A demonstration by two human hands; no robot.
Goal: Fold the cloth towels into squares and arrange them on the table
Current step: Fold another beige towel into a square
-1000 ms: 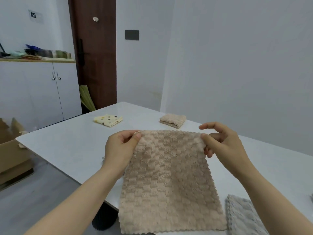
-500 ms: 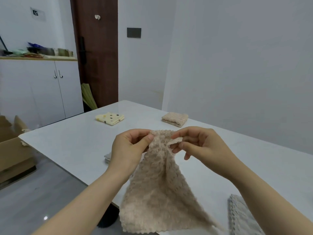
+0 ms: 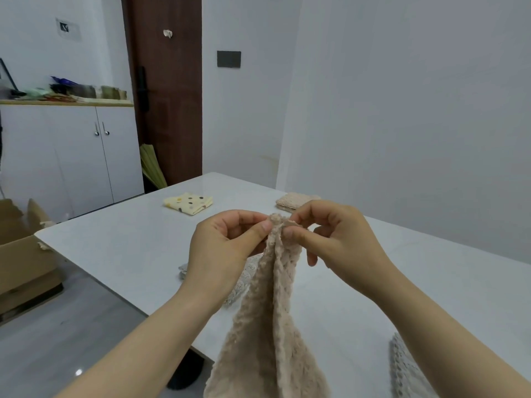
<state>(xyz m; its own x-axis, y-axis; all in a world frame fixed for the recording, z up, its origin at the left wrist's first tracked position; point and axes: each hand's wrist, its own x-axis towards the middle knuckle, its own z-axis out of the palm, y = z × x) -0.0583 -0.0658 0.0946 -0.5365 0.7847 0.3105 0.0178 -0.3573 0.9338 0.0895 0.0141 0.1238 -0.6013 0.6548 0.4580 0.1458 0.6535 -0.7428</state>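
A beige waffle-textured towel (image 3: pixel 270 326) hangs in the air above the white table (image 3: pixel 129 242), doubled lengthwise. My left hand (image 3: pixel 227 245) and my right hand (image 3: pixel 336 239) pinch its two top corners together at one spot. A folded yellow dotted towel (image 3: pixel 188 203) and a folded beige towel (image 3: pixel 293 201) lie at the table's far side. A grey towel (image 3: pixel 241 280) lies flat on the table behind my left wrist, mostly hidden. Another grey towel (image 3: pixel 408 372) lies at the near right, partly under my right forearm.
A cardboard box (image 3: pixel 20 254) stands on the floor to the left of the table. White cabinets (image 3: pixel 71 156) with clutter on top line the left wall beside a brown door (image 3: pixel 169 96). A white wall runs behind the table on the right.
My hands came together, bringing the beige towel's two top corners to meet. The towel went from spread flat to hanging doubled.
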